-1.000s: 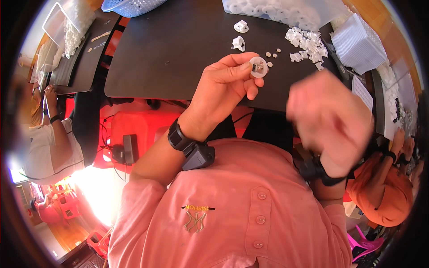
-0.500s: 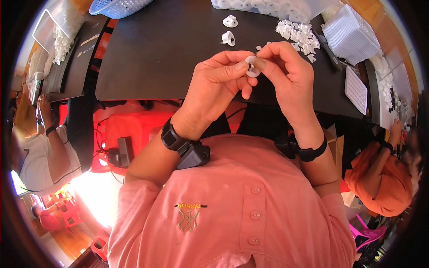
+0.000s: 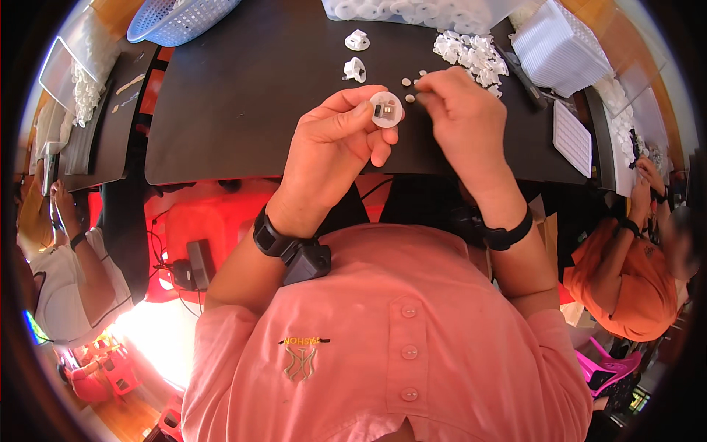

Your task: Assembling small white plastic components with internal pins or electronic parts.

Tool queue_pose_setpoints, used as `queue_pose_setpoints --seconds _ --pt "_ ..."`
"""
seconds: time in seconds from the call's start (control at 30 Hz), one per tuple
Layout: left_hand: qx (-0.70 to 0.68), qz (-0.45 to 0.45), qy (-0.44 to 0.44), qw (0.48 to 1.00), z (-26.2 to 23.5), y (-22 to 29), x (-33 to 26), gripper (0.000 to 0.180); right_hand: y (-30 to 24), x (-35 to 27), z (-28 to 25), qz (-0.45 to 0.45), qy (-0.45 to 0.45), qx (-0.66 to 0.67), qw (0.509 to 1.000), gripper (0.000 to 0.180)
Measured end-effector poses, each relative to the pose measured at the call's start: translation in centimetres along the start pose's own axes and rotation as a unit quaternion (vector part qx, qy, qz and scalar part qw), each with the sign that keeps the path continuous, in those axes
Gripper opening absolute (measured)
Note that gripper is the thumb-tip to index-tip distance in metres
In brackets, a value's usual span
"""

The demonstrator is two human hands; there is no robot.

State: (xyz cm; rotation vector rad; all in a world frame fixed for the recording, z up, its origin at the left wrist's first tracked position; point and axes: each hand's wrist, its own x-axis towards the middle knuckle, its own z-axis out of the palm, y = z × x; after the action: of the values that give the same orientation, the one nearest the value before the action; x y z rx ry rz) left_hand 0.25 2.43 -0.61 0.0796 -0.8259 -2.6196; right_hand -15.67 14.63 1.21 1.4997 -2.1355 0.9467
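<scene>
Between its thumb and fingers, my left hand (image 3: 320,140) grips a small round white plastic housing (image 3: 387,110) with metal contacts and a dark part inside. Just right of it, my right hand (image 3: 465,121) has thumb and fingertips pinched together at the tabletop; whatever lies between them is hidden. Several small pale discs (image 3: 409,98) lie by those fingertips. Beyond my hands, two white round plastic parts, a farther one (image 3: 357,40) and a nearer one (image 3: 355,70), rest on the dark table (image 3: 243,103). A heap of small white plastic pieces (image 3: 475,57) sits behind my right hand.
A blue perforated basket (image 3: 177,26) stands far left, and a clear bin of white round parts (image 3: 427,13) at the back. Right are stacked white trays (image 3: 563,48), a white grid tray (image 3: 572,138) and a dark long tool (image 3: 521,77). Co-workers sit on both sides.
My right hand has let go of the round housing and moved right to the small discs. My left hand keeps the housing, now turned so its inside shows.
</scene>
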Motion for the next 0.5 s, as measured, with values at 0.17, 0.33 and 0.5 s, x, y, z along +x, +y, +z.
queue_pose_setpoints --seconds 0.17,0.33,0.5 --pt "0.003 -0.004 -0.008 1.000 0.1 0.0 0.0 0.025 -0.5 -0.1 0.4 -0.048 -0.018 -0.098 0.994 0.008" --pt "0.008 -0.007 -0.007 1.000 0.2 -0.1 0.0 0.025 0.1 0.1 0.1 -0.084 -0.056 -0.118 0.988 0.018" --pt "0.024 -0.021 0.019 0.999 0.7 0.0 -0.2 0.026 -0.4 -0.2 -0.6 -0.035 -0.029 0.010 0.999 0.015"
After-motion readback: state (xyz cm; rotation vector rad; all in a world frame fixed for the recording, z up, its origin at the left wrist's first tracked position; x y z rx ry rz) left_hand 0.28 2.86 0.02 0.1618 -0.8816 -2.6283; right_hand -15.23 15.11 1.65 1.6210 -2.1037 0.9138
